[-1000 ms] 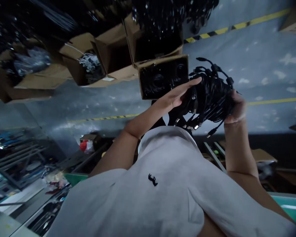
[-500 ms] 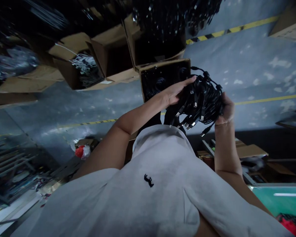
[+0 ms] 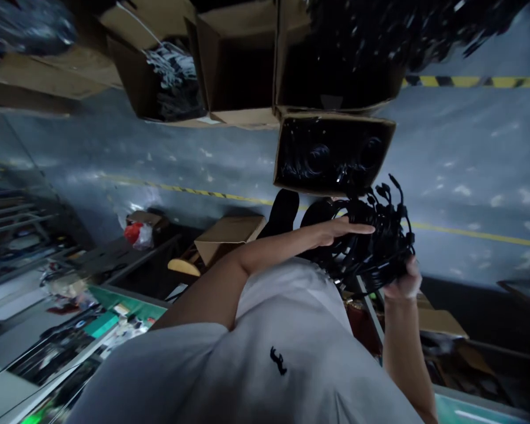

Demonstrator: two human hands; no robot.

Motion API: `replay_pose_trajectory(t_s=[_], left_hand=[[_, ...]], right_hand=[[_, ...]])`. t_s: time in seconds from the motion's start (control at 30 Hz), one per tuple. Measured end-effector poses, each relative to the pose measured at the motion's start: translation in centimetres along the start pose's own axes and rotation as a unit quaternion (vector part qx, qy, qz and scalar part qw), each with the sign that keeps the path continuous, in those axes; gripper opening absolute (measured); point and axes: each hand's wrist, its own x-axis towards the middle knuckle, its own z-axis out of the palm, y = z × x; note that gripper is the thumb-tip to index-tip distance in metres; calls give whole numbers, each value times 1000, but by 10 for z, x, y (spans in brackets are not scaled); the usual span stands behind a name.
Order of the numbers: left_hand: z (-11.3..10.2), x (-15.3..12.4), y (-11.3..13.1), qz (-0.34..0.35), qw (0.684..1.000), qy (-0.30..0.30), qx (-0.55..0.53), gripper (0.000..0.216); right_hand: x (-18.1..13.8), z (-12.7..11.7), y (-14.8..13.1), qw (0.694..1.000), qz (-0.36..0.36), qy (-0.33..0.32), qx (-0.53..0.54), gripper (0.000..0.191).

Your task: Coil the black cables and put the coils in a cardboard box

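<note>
A tangled bundle of black cables [image 3: 375, 250] with plug ends sticking out is held in front of my chest, above the grey floor. My right hand [image 3: 404, 282] grips it from below on the right side. My left hand [image 3: 338, 228] lies flat against the bundle's left top, fingers straight and together. Just beyond the bundle stands an open cardboard box of coiled black cables [image 3: 331, 153]. My white shirt fills the lower part of the view.
More open cardboard boxes stand behind: one with pale cables [image 3: 172, 76], one dark inside [image 3: 238, 65]. A yellow floor line [image 3: 468, 234] and striped tape [image 3: 468, 81] cross the concrete. My shoe [image 3: 285, 209], a small carton [image 3: 227, 232], a red-white bag [image 3: 135, 232] and a green bench edge [image 3: 128, 300] lie near.
Both hands with the cable bundle have come lower and nearer my body. The view has swung, so the boxes now sit larger and higher in the picture.
</note>
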Motion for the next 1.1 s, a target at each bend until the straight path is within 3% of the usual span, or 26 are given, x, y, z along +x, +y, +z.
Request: replay_pose_trajectory(t_s=[0.1,0.2,0.3,0.47,0.67,0.9,1.1], left_hand=[[-25,21,-28,-9,1000,-28,-9,34],[-49,35,-47,-18,999,-14,-30,31],[-64,39,-51,-33,999,20,-35,24],[-75,43,-44,-52,997,49,-39,20],[-69,65,-32,-30,1000,-2,10,30],[-37,93,2,24,993,-94,65,30],[-34,102,0,45,991,-91,85,29]], right_hand=[[8,-17,19,996,79,24,-37,33],[23,-30,40,988,150,21,-44,37],[38,-34,58,981,188,-8,-48,35],[51,-27,73,977,211,17,-24,45],[48,-32,55,978,197,40,-61,45],[44,-31,13,991,87,71,-65,49],[42,-39,22,995,60,61,-46,53]])
